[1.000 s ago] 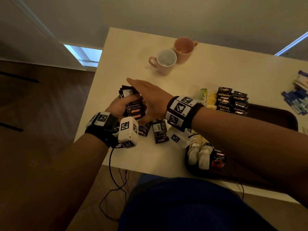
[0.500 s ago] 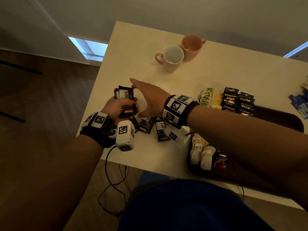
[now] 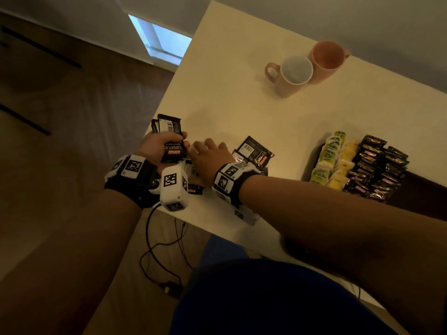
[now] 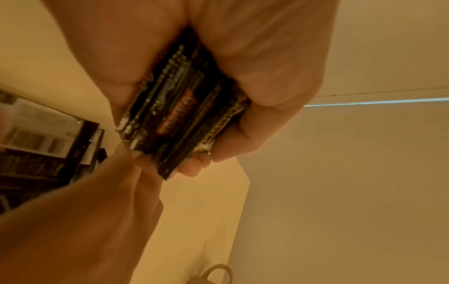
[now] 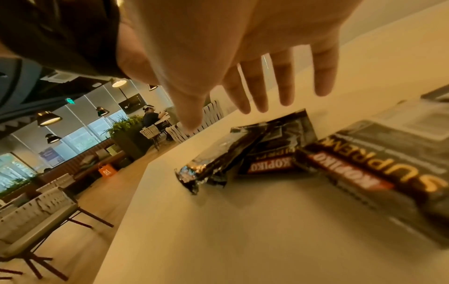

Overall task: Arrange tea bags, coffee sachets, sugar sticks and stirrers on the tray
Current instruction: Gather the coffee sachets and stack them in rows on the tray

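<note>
My left hand point(image 3: 161, 146) grips a stack of black coffee sachets point(image 3: 169, 136) at the table's near left corner; the stack's edges point(image 4: 179, 115) show between thumb and fingers in the left wrist view. My right hand point(image 3: 208, 153) hovers open just right of it, fingers point(image 5: 255, 92) spread above several loose coffee sachets point(image 5: 245, 153) lying on the table. One more sachet point(image 3: 257, 153) lies face up beside my right wrist. On the dark tray point(image 3: 425, 187) at the right stand rows of yellow-green tea bags point(image 3: 335, 160) and black sachets point(image 3: 379, 168).
Two pink mugs point(image 3: 290, 76) point(image 3: 327, 60) stand at the back of the white table point(image 3: 242, 105). The table's left edge and near edge run close to my hands. Cables point(image 3: 164, 250) hang down to the floor below the near edge.
My right hand has drawn back from over the held stack and lowered toward the loose sachets. My left hand keeps its grip. The view has swung, hiding the tray's near end.
</note>
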